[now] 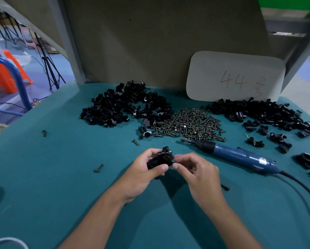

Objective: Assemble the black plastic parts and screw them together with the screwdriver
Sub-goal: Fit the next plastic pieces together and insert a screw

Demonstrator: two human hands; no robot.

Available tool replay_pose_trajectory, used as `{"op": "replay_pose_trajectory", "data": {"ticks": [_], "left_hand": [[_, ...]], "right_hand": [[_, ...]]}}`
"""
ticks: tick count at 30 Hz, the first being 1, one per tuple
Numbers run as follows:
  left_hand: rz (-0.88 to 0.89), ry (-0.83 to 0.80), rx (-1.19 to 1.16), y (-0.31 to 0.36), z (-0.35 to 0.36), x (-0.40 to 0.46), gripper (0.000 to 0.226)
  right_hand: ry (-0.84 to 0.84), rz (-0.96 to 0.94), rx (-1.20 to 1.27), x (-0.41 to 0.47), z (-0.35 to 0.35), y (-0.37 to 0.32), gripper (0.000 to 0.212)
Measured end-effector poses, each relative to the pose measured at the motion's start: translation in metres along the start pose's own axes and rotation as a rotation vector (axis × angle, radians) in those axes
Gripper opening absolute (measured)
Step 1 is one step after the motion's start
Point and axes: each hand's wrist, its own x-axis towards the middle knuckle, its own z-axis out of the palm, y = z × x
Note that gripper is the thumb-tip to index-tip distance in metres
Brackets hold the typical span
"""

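My left hand (143, 169) grips a stack of black plastic parts (160, 158) above the green table, with a screw standing in the top of the stack. My right hand (195, 169) pinches the right side of the same parts between thumb and fingertips. The blue electric screwdriver (235, 155) lies on the table to the right of my hands, its bit pointing left toward the screw pile (190, 123). No hand touches the screwdriver.
A heap of black parts (125, 105) lies at the back left and another heap (258, 112) at the back right. Loose screws (98, 168) dot the table (60, 177). A white card (235, 76) leans on the back board. The screwdriver's cable (305, 191) runs off right.
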Motion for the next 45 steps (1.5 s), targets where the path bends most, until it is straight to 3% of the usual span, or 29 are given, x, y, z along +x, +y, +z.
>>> {"op": "replay_pose_trajectory", "data": {"ticks": [9,17,25,33,41,45], "left_hand": [[0.014,-0.021,0.053,-0.002,-0.002,0.000,0.032],[0.045,-0.017,0.196,0.000,0.003,-0.003,0.033],[0.060,-0.005,0.226,-0.003,0.008,-0.004,0.033],[0.045,0.012,0.184,-0.002,0.003,-0.004,0.032],[0.012,-0.078,0.138,0.001,0.002,-0.006,0.031],[0.015,-0.060,0.132,0.001,0.001,-0.005,0.031]], "right_hand": [[-0.039,-0.024,-0.101,0.001,-0.007,0.000,0.030],[-0.090,0.056,-0.198,0.004,-0.006,0.010,0.019],[-0.127,0.012,-0.285,0.005,0.003,0.015,0.035],[-0.378,-0.156,-0.470,0.006,-0.010,0.017,0.022],[-0.387,-0.051,-0.497,0.004,-0.016,0.007,0.047],[-0.351,-0.121,-0.542,-0.001,-0.018,0.005,0.028]]}}
